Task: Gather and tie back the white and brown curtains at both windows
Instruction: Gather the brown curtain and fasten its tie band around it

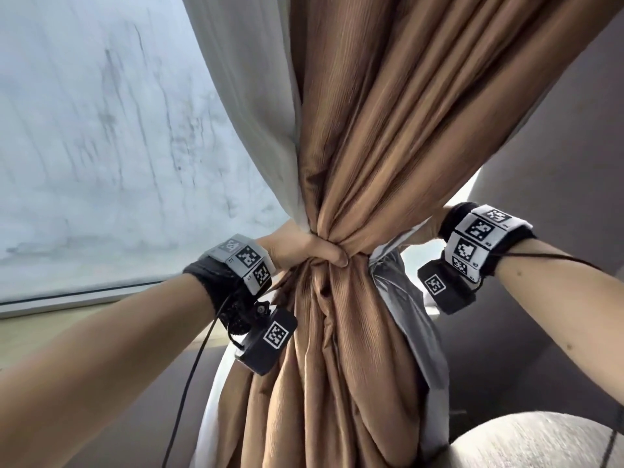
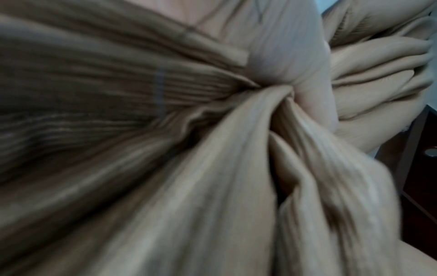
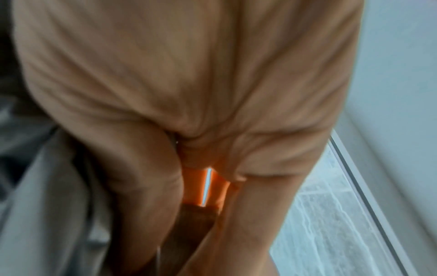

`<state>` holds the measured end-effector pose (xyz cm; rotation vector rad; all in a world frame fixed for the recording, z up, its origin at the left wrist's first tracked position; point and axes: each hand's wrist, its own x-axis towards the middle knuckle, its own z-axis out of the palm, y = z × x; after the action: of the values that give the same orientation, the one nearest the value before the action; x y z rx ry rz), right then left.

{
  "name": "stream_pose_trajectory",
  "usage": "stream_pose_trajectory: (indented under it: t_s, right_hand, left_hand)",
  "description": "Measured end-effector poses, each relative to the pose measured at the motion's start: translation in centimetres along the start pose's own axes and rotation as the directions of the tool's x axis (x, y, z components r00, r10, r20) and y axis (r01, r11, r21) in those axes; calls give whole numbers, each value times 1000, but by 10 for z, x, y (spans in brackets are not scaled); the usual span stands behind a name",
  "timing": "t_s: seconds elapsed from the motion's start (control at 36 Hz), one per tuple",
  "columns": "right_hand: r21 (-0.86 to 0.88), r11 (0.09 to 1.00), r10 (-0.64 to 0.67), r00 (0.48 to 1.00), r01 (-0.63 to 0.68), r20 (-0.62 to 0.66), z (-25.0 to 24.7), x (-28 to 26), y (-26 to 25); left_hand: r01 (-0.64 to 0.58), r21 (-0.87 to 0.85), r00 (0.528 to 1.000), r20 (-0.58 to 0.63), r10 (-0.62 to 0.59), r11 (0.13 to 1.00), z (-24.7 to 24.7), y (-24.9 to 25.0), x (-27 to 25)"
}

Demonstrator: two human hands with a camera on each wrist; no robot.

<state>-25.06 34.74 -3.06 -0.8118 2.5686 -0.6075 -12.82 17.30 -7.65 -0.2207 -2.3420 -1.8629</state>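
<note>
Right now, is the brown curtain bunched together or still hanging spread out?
Bunched. The left hand grips the brown curtain at a narrow waist, its folds fanning out above and below.

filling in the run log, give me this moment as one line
stage: gathering | left hand: grips bunched brown curtain and white curtain | right hand: behind bundle, grasp hidden | tie: none seen

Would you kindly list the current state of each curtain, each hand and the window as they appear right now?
brown curtain: gathered into a bunch, cinched at mid-height.
white curtain: drawn in beside the brown one, caught in the same bunch.
left hand: grips the bunch at its narrowest point.
right hand: reaches behind the bunch, fingers hidden.
window: uncovered, glass streaked.
</note>
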Motion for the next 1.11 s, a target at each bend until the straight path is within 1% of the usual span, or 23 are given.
stream_pose_trajectory:
  t_s: [0.03,0.06,0.08,0.11,0.14,0.19,0.22,0.25,0.31,0.36,0.39,0.44,0.5,0.56,0.61,0.69,0.78,0.86,0.97,1.03,1.11]
  right_hand:
    - [-14,1000,9,996,-8,85,3,-4,-4]
    - [-62,998,30,982,-18,185,5,-1,-4]
    - [-134,991,42,967,-8,252,5,-1,-5]
    - [-159,987,37,969,3,245,5,-2,-7]
    - [-165,986,22,975,16,223,4,-4,-10]
    - [-240,970,-6,985,48,173,3,-10,-7]
    - [-283,958,-18,992,53,126,3,-13,-4]
    - [-329,942,-47,997,62,53,3,-14,0]
    - [-384,921,-112,990,73,-81,7,-18,6]
    - [-418,903,-164,980,103,-113,16,-19,9]
    - [-425,901,-167,976,92,-143,19,-19,12]
    - [-405,913,-153,960,47,-233,25,-22,18]
    - [-375,926,-93,942,-37,-322,27,-28,23]
    - [-331,940,-48,926,-85,-374,31,-33,29]
    - [-298,950,-35,915,-94,-402,36,-41,30]
    - [-266,960,-46,886,-89,-462,42,-50,34]
    - [-207,974,-26,855,-96,-518,44,-60,34]
    - [-125,991,-24,834,-55,-551,47,-72,31]
    - [-18,1000,-12,800,2,-600,60,-84,15]
    - [38,999,1,801,27,-598,69,-83,5]
    - [132,991,54,820,27,-570,86,-79,-3]
  left_hand:
    - [18,16,1000,-15,-18,1000,1,1,0]
    - [26,27,999,-36,-25,999,2,2,0]
    - [30,21,999,-40,-29,999,3,1,2]
    - [22,18,998,-52,-21,1000,5,0,2]
    - [20,23,997,-69,-18,1000,6,0,3]
    - [8,40,996,-94,-4,999,8,-5,8]
    - [11,50,994,-113,-5,999,9,-5,9]
    - [16,53,991,-131,-8,998,10,-6,10]
    - [20,37,982,-191,-13,999,11,-11,15]
    - [17,30,966,-259,-9,999,13,-13,18]
    - [7,30,958,-288,2,1000,15,-14,21]
    - [4,35,943,-333,8,999,18,-15,23]
    - [10,58,928,-371,12,998,23,-17,26]
    - [14,68,917,-399,15,998,27,-19,27]
    - [21,54,903,-430,4,998,31,-22,28]
    - [42,40,885,-465,-19,998,39,-23,28]
    - [64,29,859,-511,-40,998,45,-24,28]
    - [79,-3,833,-550,-67,997,53,-23,28]
    - [83,-54,800,-592,-99,995,67,-19,26]
    - [79,-84,791,-601,-113,993,73,-17,26]
    - [94,-119,769,-621,-148,988,81,-14,24]
